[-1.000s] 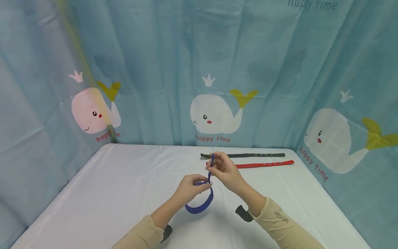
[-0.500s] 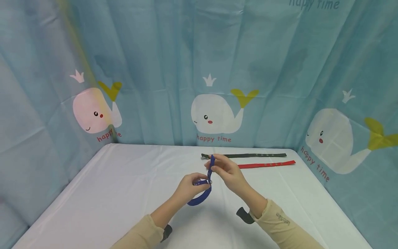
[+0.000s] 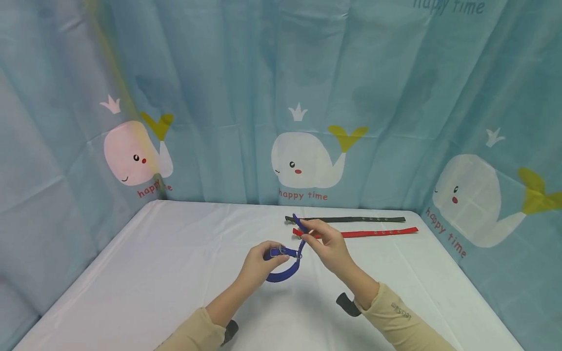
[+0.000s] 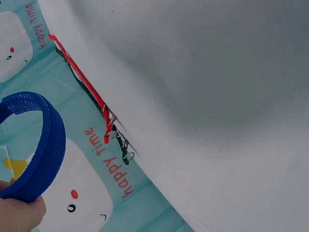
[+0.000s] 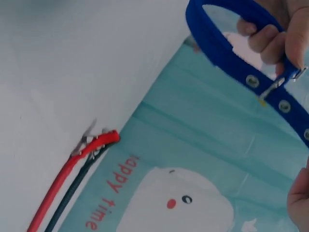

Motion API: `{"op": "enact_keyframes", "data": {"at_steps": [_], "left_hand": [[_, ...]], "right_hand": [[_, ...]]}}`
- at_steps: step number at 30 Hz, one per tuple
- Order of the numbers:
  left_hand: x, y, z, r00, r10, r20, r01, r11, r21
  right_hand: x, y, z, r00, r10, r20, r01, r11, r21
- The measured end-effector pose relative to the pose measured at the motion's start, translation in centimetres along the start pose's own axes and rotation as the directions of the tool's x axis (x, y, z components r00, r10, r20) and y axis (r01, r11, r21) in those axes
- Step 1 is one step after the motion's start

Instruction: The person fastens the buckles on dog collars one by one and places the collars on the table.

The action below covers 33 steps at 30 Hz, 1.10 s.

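A blue dog collar (image 3: 283, 277), bent into a loop, is held up above the white table. My left hand (image 3: 258, 267) pinches it by the buckle, between thumb and fingers. The strap's free end rises through a metal ring, and my right hand (image 3: 328, 246) pinches it near the tip. In the right wrist view, metal eyelets line the blue strap (image 5: 268, 89), and a buckle prong lies across it between two of them. From the left wrist view, the padded loop (image 4: 53, 145) curves up from my left hand (image 4: 21, 212).
Beyond my hands, a red collar (image 3: 377, 234) and a black collar (image 3: 351, 219) lie straight, side by side, near the back of the white table (image 3: 153, 273). A light-blue curtain (image 3: 219, 146) with whale prints surrounds the table's back and sides.
My left hand has shifted slightly left, and the buckle now shows between its fingers. My right hand has gone a little right, with the strap's tip now leaning left above its fingers.
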<state>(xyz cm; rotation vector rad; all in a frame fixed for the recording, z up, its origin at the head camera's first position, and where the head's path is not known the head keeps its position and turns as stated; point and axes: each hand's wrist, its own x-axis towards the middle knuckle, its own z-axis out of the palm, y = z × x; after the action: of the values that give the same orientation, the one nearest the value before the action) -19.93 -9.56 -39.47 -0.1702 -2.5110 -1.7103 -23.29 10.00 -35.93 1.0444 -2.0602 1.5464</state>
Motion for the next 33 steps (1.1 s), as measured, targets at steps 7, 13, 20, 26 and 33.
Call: {"op": "enact_keyframes", "data": {"at_steps": [7, 13, 20, 26, 33], "left_hand": [[0.1, 0.6, -1.0, 0.998, 0.029, -0.059, -0.028, 0.999, 0.022], [-0.1, 0.6, -1.3, 0.996, 0.073, -0.05, -0.068, 0.994, 0.088], [-0.3, 0.4, -1.3, 0.977, 0.209, -0.031, -0.203, 0.968, 0.145], [-0.4, 0.5, -1.5, 0.963, 0.269, -0.024, -0.262, 0.953, 0.154], [-0.6, 0.4, -1.5, 0.95, 0.312, -0.02, -0.304, 0.937, 0.171]], "right_hand": [[-0.2, 0.6, -1.7, 0.959, -0.252, 0.13, 0.275, 0.937, -0.217], [-0.5, 1.0, -1.9, 0.894, -0.326, 0.307, 0.424, 0.837, -0.346], [-0.7, 1.0, -1.2, 0.88, -0.338, 0.333, 0.451, 0.816, -0.362], [-0.6, 1.0, -0.9, 0.867, -0.365, 0.339, 0.476, 0.807, -0.349], [-0.7, 1.2, -0.7, 0.851, -0.397, 0.343, 0.508, 0.787, -0.35]]}}
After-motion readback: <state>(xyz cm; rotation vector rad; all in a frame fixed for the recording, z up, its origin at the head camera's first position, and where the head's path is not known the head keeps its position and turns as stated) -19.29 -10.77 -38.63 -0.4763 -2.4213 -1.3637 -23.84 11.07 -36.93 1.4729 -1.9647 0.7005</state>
